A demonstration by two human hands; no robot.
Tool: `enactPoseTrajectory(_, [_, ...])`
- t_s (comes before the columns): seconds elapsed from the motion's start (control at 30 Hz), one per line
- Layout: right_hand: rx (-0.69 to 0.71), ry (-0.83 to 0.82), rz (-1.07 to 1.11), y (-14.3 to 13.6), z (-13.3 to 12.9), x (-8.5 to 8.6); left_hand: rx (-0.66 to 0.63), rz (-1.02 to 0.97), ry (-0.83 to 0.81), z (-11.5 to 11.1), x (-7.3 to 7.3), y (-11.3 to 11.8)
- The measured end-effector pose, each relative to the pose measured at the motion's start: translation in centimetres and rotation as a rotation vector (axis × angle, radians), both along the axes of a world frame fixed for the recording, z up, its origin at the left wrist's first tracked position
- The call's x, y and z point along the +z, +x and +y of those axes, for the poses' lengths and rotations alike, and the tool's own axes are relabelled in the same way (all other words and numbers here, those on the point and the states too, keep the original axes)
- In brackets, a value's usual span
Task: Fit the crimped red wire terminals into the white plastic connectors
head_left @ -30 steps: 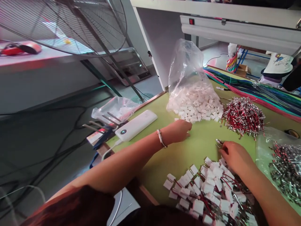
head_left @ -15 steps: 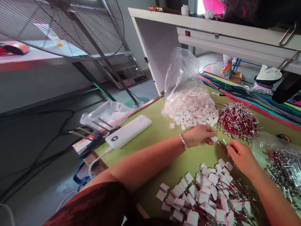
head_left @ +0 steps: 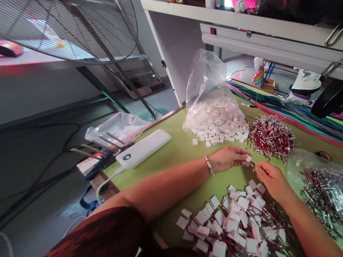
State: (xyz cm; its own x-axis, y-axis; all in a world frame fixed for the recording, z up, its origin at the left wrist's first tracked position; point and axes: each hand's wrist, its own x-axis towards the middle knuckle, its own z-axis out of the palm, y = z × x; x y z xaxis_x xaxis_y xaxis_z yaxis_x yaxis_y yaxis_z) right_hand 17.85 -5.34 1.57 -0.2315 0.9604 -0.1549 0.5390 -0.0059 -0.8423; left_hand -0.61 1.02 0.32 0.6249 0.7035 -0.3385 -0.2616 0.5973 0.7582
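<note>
My left hand (head_left: 230, 158), with a bracelet at its wrist, pinches a small white connector (head_left: 248, 158) between thumb and fingers. Close by on the right, my right hand (head_left: 269, 175) has its fingertips closed on a short wire lead (head_left: 252, 164) at the connector's edge. Whether the lead's end sits inside the connector is too small to tell. Beyond the hands lies a heap of red wires with metal ends (head_left: 272, 137). White connectors (head_left: 214, 125) fill and spill from a clear plastic bag (head_left: 205, 78). Nearer to me is a pile of white connectors with red wires (head_left: 235, 217).
A white power bank (head_left: 144, 148) with a cable lies at the left of the green table (head_left: 174, 157). Long coloured wires (head_left: 284, 110) run along the back right. At right are a black tape roll (head_left: 323, 155) and more leads on plastic (head_left: 324, 189). A fan (head_left: 107, 32) stands left.
My hands have come closer together, the right one shifting left toward the connector. My left hand has moved slightly down and its fingers reach further right. The camera view has shifted slightly.
</note>
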Motion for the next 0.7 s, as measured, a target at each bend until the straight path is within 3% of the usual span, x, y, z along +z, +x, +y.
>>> enactPoseTrajectory(0.23, [-0.078, -0.117, 0.038, 0.0, -0.2, -0.2, -0.073, 0.042, 0.063, 0.0, 0.1, -0.4])
enactPoseTrajectory(0.47, [-0.097, -0.119, -0.039, 0.1, -0.4, 0.4, -0.122, 0.205, 0.356, 0.1, 0.3, -0.5])
enactPoseTrajectory(0.7, [-0.088, -0.067, -0.03, 0.1, -0.5, 0.9, -0.11, 0.123, 0.279, 0.2, 0.5, -0.8])
